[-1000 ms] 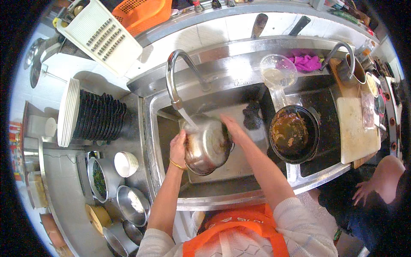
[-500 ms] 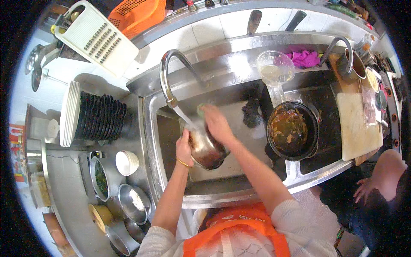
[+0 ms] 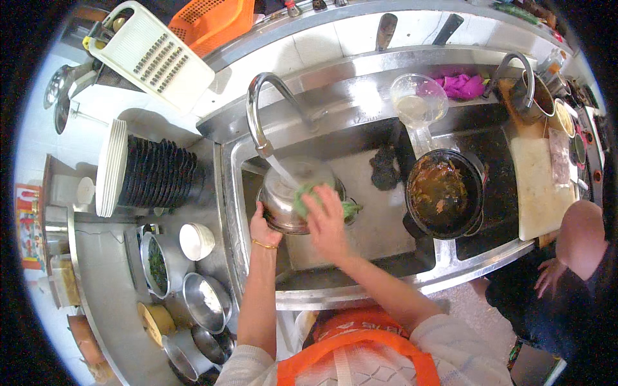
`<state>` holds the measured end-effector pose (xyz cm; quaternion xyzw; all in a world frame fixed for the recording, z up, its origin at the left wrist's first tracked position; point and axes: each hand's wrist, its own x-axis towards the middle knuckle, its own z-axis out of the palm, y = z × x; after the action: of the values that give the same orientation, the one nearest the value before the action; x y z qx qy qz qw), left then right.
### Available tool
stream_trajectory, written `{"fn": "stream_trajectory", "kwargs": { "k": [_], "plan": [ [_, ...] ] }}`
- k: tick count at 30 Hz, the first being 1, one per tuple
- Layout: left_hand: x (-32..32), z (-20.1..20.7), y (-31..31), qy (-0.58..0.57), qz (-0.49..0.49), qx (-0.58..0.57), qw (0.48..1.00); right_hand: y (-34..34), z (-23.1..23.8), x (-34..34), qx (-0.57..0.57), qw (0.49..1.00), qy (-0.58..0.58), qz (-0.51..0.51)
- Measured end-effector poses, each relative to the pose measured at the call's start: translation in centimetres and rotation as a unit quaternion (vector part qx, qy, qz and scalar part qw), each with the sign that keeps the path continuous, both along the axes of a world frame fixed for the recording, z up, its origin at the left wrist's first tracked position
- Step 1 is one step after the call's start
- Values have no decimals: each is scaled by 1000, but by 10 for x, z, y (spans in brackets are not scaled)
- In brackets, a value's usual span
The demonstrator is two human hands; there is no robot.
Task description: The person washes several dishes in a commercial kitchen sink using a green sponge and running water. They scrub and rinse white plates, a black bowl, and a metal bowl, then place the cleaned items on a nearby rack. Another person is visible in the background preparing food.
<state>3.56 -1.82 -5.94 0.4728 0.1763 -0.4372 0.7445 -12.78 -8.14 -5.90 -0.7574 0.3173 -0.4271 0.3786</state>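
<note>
Over the left sink basin (image 3: 354,248) a round metal bowl (image 3: 278,202) is tilted, its rounded outer side apparently toward me. My left hand (image 3: 264,228) grips its near left rim, thumb up along the edge. A green scrubbing cloth (image 3: 301,201) lies under the fingers of my right hand (image 3: 328,222), which presses it against the metal; a loose end sticks out to the right. From the curved faucet (image 3: 257,122) a stream of water (image 3: 283,172) runs onto the bowl. Its inside is hidden.
Right of the basin stands a black pot (image 3: 444,193) with brownish liquid and scraps. A dark scouring pad (image 3: 385,168) lies in the sink. Plates (image 3: 154,172) stand upright at left, near metal bowls (image 3: 207,302). Another person's hand (image 3: 550,276) is at far right, below a cutting board (image 3: 544,186).
The metal bowl has turned, so its rounded side shows more. My right hand with the green cloth has come nearer and lower across it; my left hand has shifted slightly left along the rim.
</note>
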Motion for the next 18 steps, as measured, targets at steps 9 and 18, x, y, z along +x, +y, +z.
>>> {"fn": "stream_trajectory", "kwargs": {
  "k": [9, 18],
  "plan": [
    [-6, 1, 21, -94, -36, 45, 994, -94, -65, 30, 534, 840, -4, 93],
    [14, -24, -6, -105, 79, 134, 982, -9, -88, -14, 193, 977, -3, -93]
  ]
}}
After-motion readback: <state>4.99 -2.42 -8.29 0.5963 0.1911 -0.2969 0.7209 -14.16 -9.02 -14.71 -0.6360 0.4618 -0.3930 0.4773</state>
